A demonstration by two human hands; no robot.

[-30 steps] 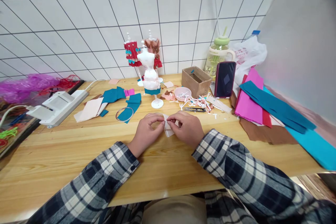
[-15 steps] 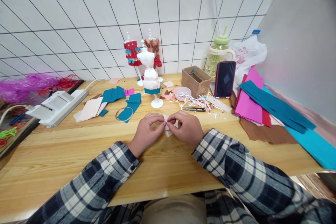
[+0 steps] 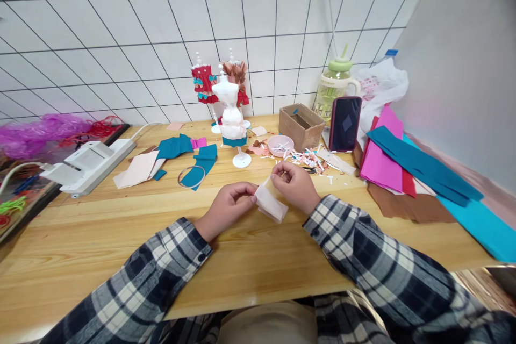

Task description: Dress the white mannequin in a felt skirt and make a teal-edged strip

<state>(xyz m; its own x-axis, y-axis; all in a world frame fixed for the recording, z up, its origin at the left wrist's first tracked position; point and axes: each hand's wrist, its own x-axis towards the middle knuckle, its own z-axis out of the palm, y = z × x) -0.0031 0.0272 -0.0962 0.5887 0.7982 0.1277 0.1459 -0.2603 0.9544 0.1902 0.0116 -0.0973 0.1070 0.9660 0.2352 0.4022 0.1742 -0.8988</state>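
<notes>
Pale paper piece (image 3: 273, 203): located between the two hands, above the front-middle part of the wooden table (image 3: 250, 271); sheet thin, slightly translucent, lower end hanging toward the right.

Left hand (image 3: 229, 207): thumb and forefinger pinched on the sheet's left edge. Right hand (image 3: 297, 187): fingers curled together at the sheet's upper right; whether they grip its edge cannot be told. Both sleeves are plaid.

Beyond the hands, a white dress form (image 3: 229, 98) stands upright on a round base, with a teal band (image 3: 234, 142) at its lower end. Two dressed forms stand behind it, one in red (image 3: 202, 86), one partly hidden in brown (image 3: 235, 71).

Left of centre: a ring (image 3: 189, 187) overlaps a teal piece (image 3: 207, 157); pale sheets (image 3: 139, 169) lie farther left, near a white power strip (image 3: 86, 169).

Right of centre: pink bowl (image 3: 281, 155) holding cut bits, loose scraps (image 3: 308, 158) beside it, cardboard box (image 3: 293, 130) just behind, phone (image 3: 344, 124) propped upright.
</notes>
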